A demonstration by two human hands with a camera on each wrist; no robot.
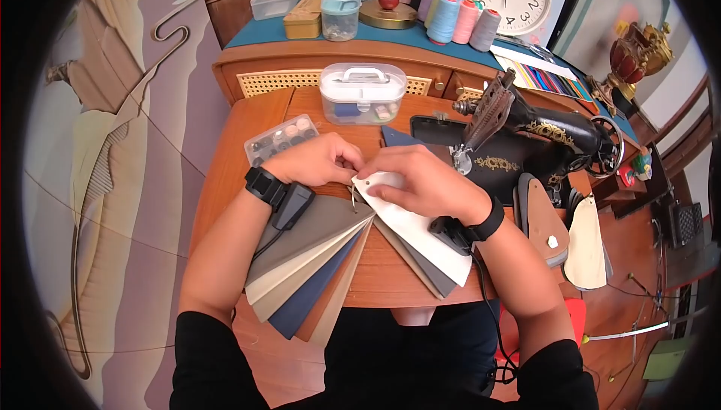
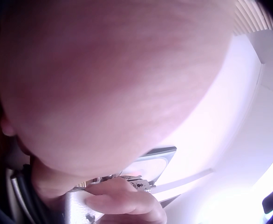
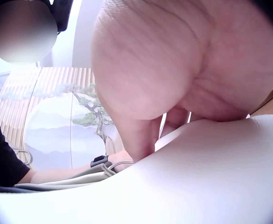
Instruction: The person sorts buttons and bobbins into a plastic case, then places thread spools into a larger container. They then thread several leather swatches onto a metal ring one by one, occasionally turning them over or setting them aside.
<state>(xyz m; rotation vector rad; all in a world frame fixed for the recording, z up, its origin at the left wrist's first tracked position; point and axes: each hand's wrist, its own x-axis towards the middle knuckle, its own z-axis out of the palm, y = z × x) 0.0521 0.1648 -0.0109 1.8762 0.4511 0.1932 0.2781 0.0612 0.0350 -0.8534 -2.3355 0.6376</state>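
Note:
A white leather swatch (image 1: 414, 224) with a hole near its narrow tip lies under my right hand (image 1: 424, 177), whose thumb and fingers hold it. My left hand (image 1: 327, 161) has its fingers curled at that tip, pinching the thin ring (image 1: 354, 198) that threads the swatches; its fingertips are partly hidden. Below my left forearm, a grey swatch (image 1: 312, 224), a cream swatch (image 1: 289, 269), a navy swatch (image 1: 308, 295) and brown and tan ones fan out over the table edge. More grey and tan swatches lie beneath the white one. In the right wrist view the white swatch (image 3: 174, 186) fills the foreground.
A black sewing machine (image 1: 541, 128) stands at the right, with other swatches (image 1: 544, 222) beside it. Behind my hands are a clear box with a white lid (image 1: 363, 91) and a compartment case (image 1: 279, 138). Thread spools (image 1: 443, 23) stand on the back desk.

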